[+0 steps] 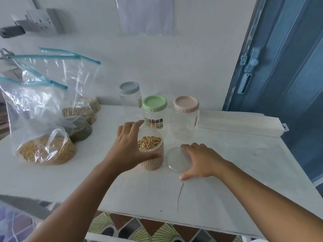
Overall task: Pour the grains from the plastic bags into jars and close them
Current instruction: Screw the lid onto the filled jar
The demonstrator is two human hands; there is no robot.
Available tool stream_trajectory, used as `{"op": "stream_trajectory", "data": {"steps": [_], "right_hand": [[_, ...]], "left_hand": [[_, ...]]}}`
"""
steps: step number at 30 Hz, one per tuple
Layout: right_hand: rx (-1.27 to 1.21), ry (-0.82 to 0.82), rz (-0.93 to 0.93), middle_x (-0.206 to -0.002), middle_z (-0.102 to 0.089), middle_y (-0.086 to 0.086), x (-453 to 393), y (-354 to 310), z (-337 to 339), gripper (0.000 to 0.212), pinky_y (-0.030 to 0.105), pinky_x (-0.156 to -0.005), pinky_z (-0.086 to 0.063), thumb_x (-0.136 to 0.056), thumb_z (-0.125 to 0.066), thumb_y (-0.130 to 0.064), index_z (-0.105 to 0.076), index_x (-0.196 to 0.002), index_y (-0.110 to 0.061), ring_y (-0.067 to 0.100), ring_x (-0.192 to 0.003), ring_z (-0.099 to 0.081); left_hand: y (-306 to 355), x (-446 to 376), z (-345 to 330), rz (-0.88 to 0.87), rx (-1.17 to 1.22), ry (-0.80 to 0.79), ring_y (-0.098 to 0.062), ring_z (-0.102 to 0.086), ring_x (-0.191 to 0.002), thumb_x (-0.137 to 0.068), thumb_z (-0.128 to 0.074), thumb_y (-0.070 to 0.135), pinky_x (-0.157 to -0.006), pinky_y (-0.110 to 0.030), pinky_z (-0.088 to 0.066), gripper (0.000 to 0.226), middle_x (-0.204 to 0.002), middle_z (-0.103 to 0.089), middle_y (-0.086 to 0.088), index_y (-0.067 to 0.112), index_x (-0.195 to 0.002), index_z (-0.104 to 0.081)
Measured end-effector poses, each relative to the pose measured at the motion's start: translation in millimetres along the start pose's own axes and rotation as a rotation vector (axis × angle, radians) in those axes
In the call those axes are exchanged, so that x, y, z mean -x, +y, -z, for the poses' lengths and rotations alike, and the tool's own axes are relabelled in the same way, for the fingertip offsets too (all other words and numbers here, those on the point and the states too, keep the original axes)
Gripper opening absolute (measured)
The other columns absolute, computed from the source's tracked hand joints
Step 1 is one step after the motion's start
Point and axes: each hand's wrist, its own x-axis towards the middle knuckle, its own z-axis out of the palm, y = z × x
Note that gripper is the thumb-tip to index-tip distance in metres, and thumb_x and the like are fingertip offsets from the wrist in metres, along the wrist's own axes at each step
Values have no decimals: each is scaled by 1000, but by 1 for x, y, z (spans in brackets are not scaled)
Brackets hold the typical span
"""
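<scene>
Left hand (128, 147) curled (thumb forward) — right hand (201, 160) spread flat.

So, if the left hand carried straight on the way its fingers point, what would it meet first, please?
Probably the green-lidded jar: the left hand, holding the filled jar, has its fingertips aimed up and right towards it. How near they are is unclear from this view.
</scene>
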Motion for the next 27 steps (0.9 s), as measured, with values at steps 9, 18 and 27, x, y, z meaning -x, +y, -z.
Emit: {"op": "stream_trajectory", "data": {"steps": [9,18,27], "right_hand": [[-250,88,-208,-150,-31,-6,6,-23,7,120,33,-107,-43,-64,-87,-63,-27,-159,-21,15,-139,-38],[-479,293,-107,-155,-32,-10,17,-44,27,113,23,-100,-44,-69,-93,-38,-22,-156,-25,5,-137,-40],[-746,225,137,-158,-36,-13,2,-58,48,106,36,-120,-35,-71,-94,-40,-30,-155,-37,2,-146,-34]], "left_hand": [[-25,13,-21,67,340,54,-16,-42,-134,-64,-85,66,-106,-29,-40,110,-141,-33,5,24,-149,-30],[-43,-6,-20,64,452,-110,-15,-39,-141,-59,-94,63,-118,-39,-39,124,-146,-33,9,26,-158,-29],[-48,-18,-20,88,615,-248,-8,-47,-128,-51,-102,48,-100,-30,-51,117,-143,-38,9,37,-147,-36]]}}
